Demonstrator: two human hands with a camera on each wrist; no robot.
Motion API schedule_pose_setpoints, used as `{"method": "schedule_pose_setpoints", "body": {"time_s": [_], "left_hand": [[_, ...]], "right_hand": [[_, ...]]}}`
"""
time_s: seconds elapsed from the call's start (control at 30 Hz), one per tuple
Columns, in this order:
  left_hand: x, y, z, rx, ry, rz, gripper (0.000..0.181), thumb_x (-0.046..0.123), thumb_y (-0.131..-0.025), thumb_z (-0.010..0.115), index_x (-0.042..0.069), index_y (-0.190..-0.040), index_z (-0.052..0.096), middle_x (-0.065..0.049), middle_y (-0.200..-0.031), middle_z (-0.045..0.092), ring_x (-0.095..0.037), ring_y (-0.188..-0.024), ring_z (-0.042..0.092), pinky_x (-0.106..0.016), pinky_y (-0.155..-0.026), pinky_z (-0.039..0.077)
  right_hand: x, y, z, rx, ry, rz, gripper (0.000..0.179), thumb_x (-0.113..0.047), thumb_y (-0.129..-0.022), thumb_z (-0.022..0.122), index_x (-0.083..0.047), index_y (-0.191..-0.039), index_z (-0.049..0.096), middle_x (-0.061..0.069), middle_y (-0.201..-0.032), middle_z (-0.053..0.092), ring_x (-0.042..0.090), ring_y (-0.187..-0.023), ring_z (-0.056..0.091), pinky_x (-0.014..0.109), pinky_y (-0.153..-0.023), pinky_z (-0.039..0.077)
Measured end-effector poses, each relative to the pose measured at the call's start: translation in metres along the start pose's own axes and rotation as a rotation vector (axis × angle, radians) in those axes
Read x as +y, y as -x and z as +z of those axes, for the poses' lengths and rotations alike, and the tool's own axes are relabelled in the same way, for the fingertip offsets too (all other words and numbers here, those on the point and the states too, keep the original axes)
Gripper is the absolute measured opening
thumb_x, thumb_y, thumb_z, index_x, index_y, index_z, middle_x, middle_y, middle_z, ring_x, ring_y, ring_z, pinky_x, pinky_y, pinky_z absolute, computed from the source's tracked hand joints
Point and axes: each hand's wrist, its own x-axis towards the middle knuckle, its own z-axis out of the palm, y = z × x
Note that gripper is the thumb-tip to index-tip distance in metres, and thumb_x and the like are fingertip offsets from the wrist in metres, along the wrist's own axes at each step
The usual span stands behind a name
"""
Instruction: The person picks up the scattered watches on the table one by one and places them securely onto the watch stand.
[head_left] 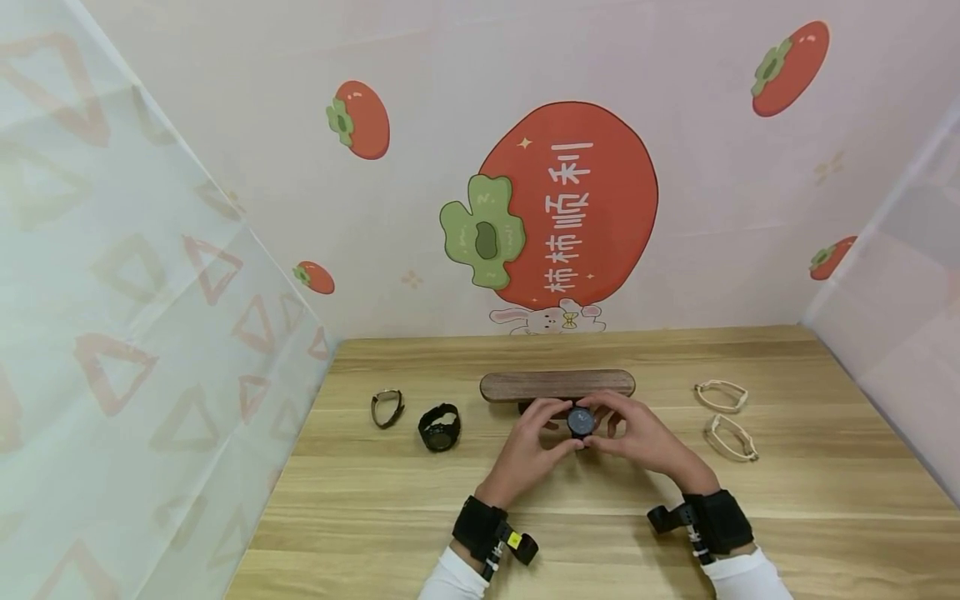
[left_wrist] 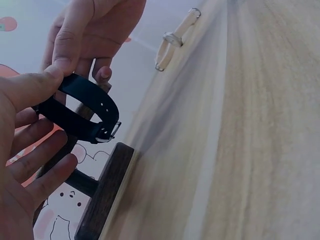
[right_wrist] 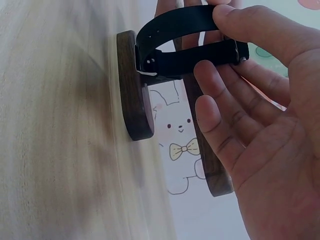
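Observation:
Both hands pinch a black wristwatch (head_left: 581,422) by its dial, the left hand (head_left: 528,454) from the left side and the right hand (head_left: 645,437) from the right. Its dark round face points up toward the head camera. In the left wrist view the watch's strap (left_wrist: 87,92) forms a buckled loop beneath the fingers. Just behind the watch stands a dark wooden T-bar stand (head_left: 555,385). From the right wrist view, the stand's base (right_wrist: 132,90) rests on the table and the strap loop overlaps it.
Left of the hands lie a black sports watch (head_left: 439,427) and a small thin-strapped watch (head_left: 387,408). On the right are a pale watch (head_left: 721,395) and a second cream watch (head_left: 731,437). A printed backdrop (head_left: 420,250) rises at the table's (head_left: 360,517) back edge.

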Motion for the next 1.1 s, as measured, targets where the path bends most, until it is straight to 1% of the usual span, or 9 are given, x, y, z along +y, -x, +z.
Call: {"method": "schedule_pose_setpoints", "body": {"time_s": [0.1, 0.23, 0.37, 0.5, 0.67, 0.83, 0.9, 0.97, 1.1], "left_hand": [[0.000, -0.002, -0.001, 0.006, -0.007, 0.015, 0.056, 0.024, -0.096, 0.081, 0.014, -0.148, 0.061, -0.005, -0.141, 0.061, -0.019, -0.129, 0.064, -0.032, -0.103, 0.061], [0.001, -0.004, -0.005, 0.044, -0.030, 0.035, 0.048, 0.021, -0.099, 0.079, 0.013, -0.144, 0.064, -0.006, -0.138, 0.064, -0.020, -0.123, 0.066, -0.034, -0.101, 0.062], [0.000, -0.007, -0.011, 0.099, -0.057, 0.059, 0.041, 0.017, -0.101, 0.077, 0.012, -0.141, 0.067, -0.006, -0.135, 0.067, -0.021, -0.124, 0.066, -0.035, -0.103, 0.061], [-0.005, -0.010, -0.019, 0.171, -0.093, 0.093, 0.039, 0.015, -0.100, 0.078, 0.009, -0.137, 0.070, -0.008, -0.132, 0.068, -0.024, -0.127, 0.062, -0.038, -0.108, 0.058], [-0.015, -0.013, -0.029, 0.260, -0.131, 0.113, 0.036, 0.011, -0.097, 0.080, 0.005, -0.132, 0.072, -0.012, -0.132, 0.068, -0.031, -0.133, 0.056, -0.051, -0.115, 0.051], [-0.022, -0.013, -0.040, 0.316, -0.127, 0.066, 0.042, 0.010, -0.095, 0.082, 0.003, -0.135, 0.069, -0.015, -0.139, 0.063, -0.044, -0.146, 0.044, -0.064, -0.123, 0.039], [-0.025, -0.012, -0.043, 0.330, -0.126, 0.046, 0.047, 0.009, -0.095, 0.082, 0.002, -0.138, 0.066, -0.019, -0.144, 0.058, -0.048, -0.148, 0.038, -0.068, -0.123, 0.036], [-0.029, -0.010, -0.045, 0.340, -0.115, 0.022, 0.052, 0.007, -0.094, 0.082, 0.002, -0.142, 0.062, -0.022, -0.148, 0.053, -0.050, -0.150, 0.035, -0.070, -0.122, 0.036], [-0.036, -0.006, -0.048, 0.344, -0.066, -0.053, 0.061, 0.005, -0.095, 0.081, 0.005, -0.150, 0.055, -0.023, -0.156, 0.044, -0.045, -0.151, 0.034, -0.067, -0.119, 0.042]], "right_hand": [[0.000, 0.000, -0.001, 0.009, 0.014, -0.002, 0.048, -0.005, -0.089, 0.086, -0.008, -0.134, 0.068, 0.009, -0.120, 0.071, 0.016, -0.095, 0.069, 0.030, -0.074, 0.059], [0.000, 0.001, -0.002, 0.016, 0.014, -0.003, 0.049, -0.009, -0.089, 0.088, -0.007, -0.134, 0.068, 0.009, -0.119, 0.071, 0.015, -0.095, 0.070, 0.030, -0.074, 0.059], [0.001, 0.001, -0.002, 0.020, 0.016, -0.005, 0.049, -0.010, -0.088, 0.088, -0.006, -0.133, 0.069, 0.008, -0.117, 0.072, 0.013, -0.095, 0.069, 0.028, -0.074, 0.059], [0.003, 0.002, -0.002, 0.022, 0.015, -0.005, 0.049, -0.011, -0.089, 0.088, -0.006, -0.133, 0.069, 0.005, -0.115, 0.072, 0.012, -0.095, 0.068, 0.027, -0.074, 0.059], [0.002, 0.002, -0.003, 0.019, 0.016, -0.007, 0.049, -0.012, -0.089, 0.088, -0.004, -0.134, 0.069, 0.005, -0.116, 0.072, 0.012, -0.095, 0.068, 0.029, -0.074, 0.060], [0.002, 0.002, -0.003, 0.022, 0.012, -0.006, 0.049, -0.012, -0.089, 0.088, -0.003, -0.133, 0.069, 0.007, -0.118, 0.072, 0.013, -0.095, 0.069, 0.029, -0.074, 0.060], [0.001, 0.002, -0.004, 0.022, 0.010, -0.004, 0.049, -0.013, -0.089, 0.088, -0.003, -0.133, 0.069, 0.007, -0.119, 0.071, 0.013, -0.095, 0.069, 0.029, -0.074, 0.060], [0.001, 0.002, -0.004, 0.022, 0.011, -0.001, 0.049, -0.013, -0.089, 0.088, -0.004, -0.134, 0.069, 0.007, -0.119, 0.071, 0.014, -0.095, 0.069, 0.029, -0.074, 0.060], [0.001, 0.003, -0.005, 0.018, 0.013, 0.008, 0.048, -0.014, -0.091, 0.087, -0.006, -0.135, 0.069, 0.006, -0.120, 0.071, 0.018, -0.095, 0.069, 0.031, -0.075, 0.060]]}}
